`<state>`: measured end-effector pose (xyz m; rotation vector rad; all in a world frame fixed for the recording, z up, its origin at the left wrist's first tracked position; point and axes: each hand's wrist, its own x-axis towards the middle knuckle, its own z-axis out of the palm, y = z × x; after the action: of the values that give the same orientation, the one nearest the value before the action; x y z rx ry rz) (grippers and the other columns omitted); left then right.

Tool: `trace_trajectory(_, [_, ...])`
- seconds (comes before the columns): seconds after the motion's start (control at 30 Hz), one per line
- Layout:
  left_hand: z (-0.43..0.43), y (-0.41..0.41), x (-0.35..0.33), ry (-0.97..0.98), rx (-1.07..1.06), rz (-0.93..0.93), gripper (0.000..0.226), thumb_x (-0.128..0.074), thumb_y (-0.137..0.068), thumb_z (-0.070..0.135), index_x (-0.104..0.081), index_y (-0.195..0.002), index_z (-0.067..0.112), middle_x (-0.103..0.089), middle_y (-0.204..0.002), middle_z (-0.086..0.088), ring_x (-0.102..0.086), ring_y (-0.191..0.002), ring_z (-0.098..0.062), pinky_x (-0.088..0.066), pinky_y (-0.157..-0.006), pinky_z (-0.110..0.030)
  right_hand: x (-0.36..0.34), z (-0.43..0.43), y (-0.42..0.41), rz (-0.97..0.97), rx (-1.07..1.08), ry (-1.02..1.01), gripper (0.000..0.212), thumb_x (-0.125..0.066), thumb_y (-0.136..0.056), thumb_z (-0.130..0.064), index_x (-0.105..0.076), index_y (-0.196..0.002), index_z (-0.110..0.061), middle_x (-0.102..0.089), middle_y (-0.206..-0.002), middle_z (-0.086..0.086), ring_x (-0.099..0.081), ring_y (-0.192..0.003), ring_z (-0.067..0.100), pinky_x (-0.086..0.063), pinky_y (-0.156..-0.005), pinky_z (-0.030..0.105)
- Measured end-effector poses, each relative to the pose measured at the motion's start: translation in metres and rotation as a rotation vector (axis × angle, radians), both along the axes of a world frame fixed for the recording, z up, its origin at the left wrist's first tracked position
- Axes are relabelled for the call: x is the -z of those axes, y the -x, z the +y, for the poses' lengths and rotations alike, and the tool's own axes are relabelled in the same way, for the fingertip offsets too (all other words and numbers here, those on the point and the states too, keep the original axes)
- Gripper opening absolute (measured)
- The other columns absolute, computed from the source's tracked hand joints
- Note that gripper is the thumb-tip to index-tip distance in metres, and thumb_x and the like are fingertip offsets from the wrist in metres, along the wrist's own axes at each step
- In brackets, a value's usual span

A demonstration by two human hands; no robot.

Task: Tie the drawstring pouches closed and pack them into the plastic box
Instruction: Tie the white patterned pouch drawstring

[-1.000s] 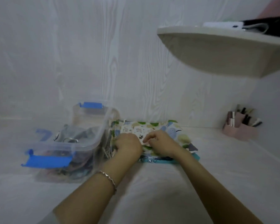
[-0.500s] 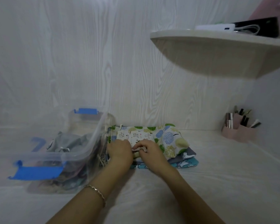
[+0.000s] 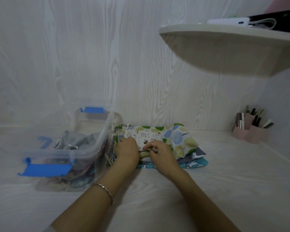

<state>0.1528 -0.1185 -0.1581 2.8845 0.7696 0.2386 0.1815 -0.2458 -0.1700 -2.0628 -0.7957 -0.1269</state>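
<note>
A stack of printed drawstring pouches [image 3: 179, 139] lies on the white table, just right of a clear plastic box [image 3: 84, 146] with blue latches. The top one is a small white pouch with animal prints [image 3: 146, 137]. My left hand [image 3: 126, 150] rests on that pouch's left end, fingers curled over its edge. My right hand [image 3: 159, 152] pinches the pouch's near edge between thumb and forefinger. Several pouches lie inside the box. Beige drawstrings [image 3: 110, 159] hang between the box and the stack.
A curved wall shelf [image 3: 224, 47] with a white device and a black item juts out at upper right, above the table. A pink organiser with cosmetics [image 3: 249, 129] stands at the right wall. The wood-grain wall is close behind the stack.
My right hand slid from the top of the small pouch down to its near edge and now pinches it. The left hand stayed on the pouch's left end. The camera view shifted slightly.
</note>
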Motion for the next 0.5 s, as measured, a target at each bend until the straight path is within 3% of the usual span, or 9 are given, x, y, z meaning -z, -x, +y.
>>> trace_trajectory(0.13, [0.001, 0.002, 0.003, 0.061, 0.002, -0.121, 0.03, -0.061, -0.088, 0.008, -0.05, -0.117, 0.008, -0.047, -0.123, -0.015, -0.058, -0.1, -0.029, -0.05, -0.074, -0.035, 0.0, -0.004, 0.0, -0.024, 0.008, 0.024, 0.03, -0.049, -0.088, 0.003, -0.072, -0.092, -0.016, -0.066, -0.097, -0.004, -0.059, -0.098, 0.01, -0.049, -0.089, 0.026])
trace_trajectory(0.23, [0.002, 0.007, -0.001, 0.06, 0.072, -0.378, 0.027, -0.064, -0.084, 0.004, -0.05, -0.106, 0.012, -0.05, -0.113, -0.009, -0.055, -0.092, -0.025, -0.049, -0.072, -0.034, 0.001, -0.007, -0.001, -0.048, 0.038, -0.01, 0.034, -0.05, -0.089, 0.002, -0.068, -0.11, -0.019, -0.064, -0.106, -0.006, -0.058, -0.102, 0.009, -0.05, -0.092, 0.028])
trace_trajectory(0.3, [-0.005, 0.014, -0.014, 0.305, 0.185, -0.607, 0.025, -0.057, -0.084, -0.002, -0.054, -0.102, 0.014, -0.051, -0.107, -0.004, -0.055, -0.087, -0.02, -0.052, -0.073, -0.034, 0.001, -0.008, 0.0, -0.054, 0.007, -0.056, 0.047, -0.053, -0.09, -0.001, -0.056, -0.129, -0.027, -0.058, -0.114, -0.01, -0.057, -0.099, 0.007, -0.051, -0.087, 0.022])
trace_trajectory(0.4, [-0.022, 0.032, -0.042, 0.938, 0.362, -0.729, 0.026, -0.056, -0.082, -0.009, -0.062, -0.094, 0.013, -0.059, -0.09, -0.004, -0.062, -0.073, -0.016, -0.056, -0.066, -0.031, -0.008, -0.004, 0.009, -0.059, -0.101, -0.184, 0.056, -0.058, -0.087, -0.001, -0.051, -0.134, -0.031, -0.054, -0.122, -0.011, -0.056, -0.1, 0.003, -0.05, -0.085, 0.017])
trace_trajectory(0.43, [-0.025, 0.038, -0.048, 1.022, 0.388, -0.729, 0.023, -0.06, -0.081, -0.008, -0.063, -0.093, 0.011, -0.06, -0.087, -0.004, -0.062, -0.069, -0.014, -0.056, -0.064, -0.028, -0.012, -0.003, 0.011, -0.104, -0.103, -0.253, 0.049, -0.057, -0.086, -0.002, -0.058, -0.128, -0.026, -0.057, -0.12, -0.007, -0.056, -0.102, 0.001, -0.049, -0.086, 0.016])
trace_trajectory(0.5, [-0.027, 0.049, -0.053, 1.0, 0.401, -0.779, 0.012, -0.068, -0.082, 0.003, -0.065, -0.089, 0.011, -0.064, -0.084, -0.004, -0.062, -0.066, -0.011, -0.055, -0.064, -0.026, -0.015, -0.004, 0.012, -0.203, -0.063, -0.316, 0.03, -0.054, -0.084, -0.012, -0.068, -0.11, -0.02, -0.064, -0.106, -0.001, -0.058, -0.097, 0.005, -0.048, -0.081, 0.018])
